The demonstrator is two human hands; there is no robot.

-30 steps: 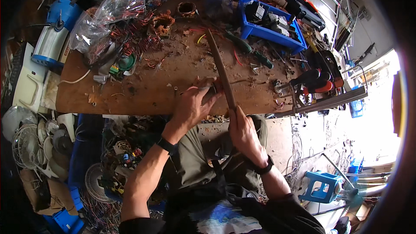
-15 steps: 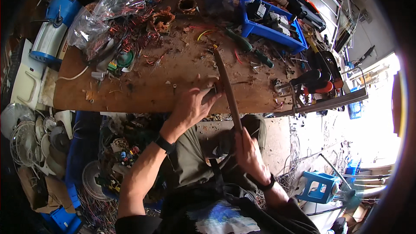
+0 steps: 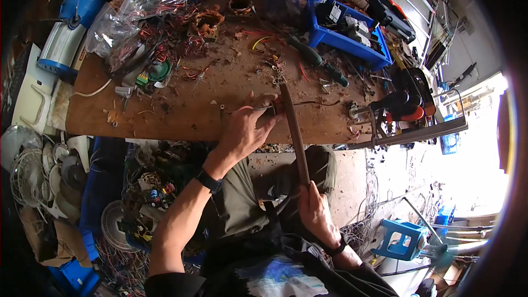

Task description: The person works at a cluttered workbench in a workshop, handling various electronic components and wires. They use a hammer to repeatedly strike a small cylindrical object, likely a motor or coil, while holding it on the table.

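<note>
My right hand [image 3: 318,214] is closed round the near end of a long, flat brown bar [image 3: 295,135]; I cannot tell whether it is wood or rusty metal. The bar reaches away from me over the workbench's front edge. Against its left side, my left hand [image 3: 245,132] pinches a small part with copper windings [image 3: 279,106], which looks like a little coil. The fingers hide most of that part. A dark wire [image 3: 316,103] lies to the right of the bar, and small scraps are scattered beyond its far end.
The wooden workbench [image 3: 181,115] carries tangled copper wire [image 3: 184,49], plastic bags [image 3: 146,3] and a green-handled screwdriver [image 3: 333,74]. A blue tray [image 3: 352,47] of parts stands far right, near pliers [image 3: 404,111]. Boxes of scrap lie below left; a blue stool [image 3: 401,239] is right.
The brown bar has slid back toward me, its far end now nearer the left hand. My right hand has drawn back slightly with it; the left hand stays nearly in place.
</note>
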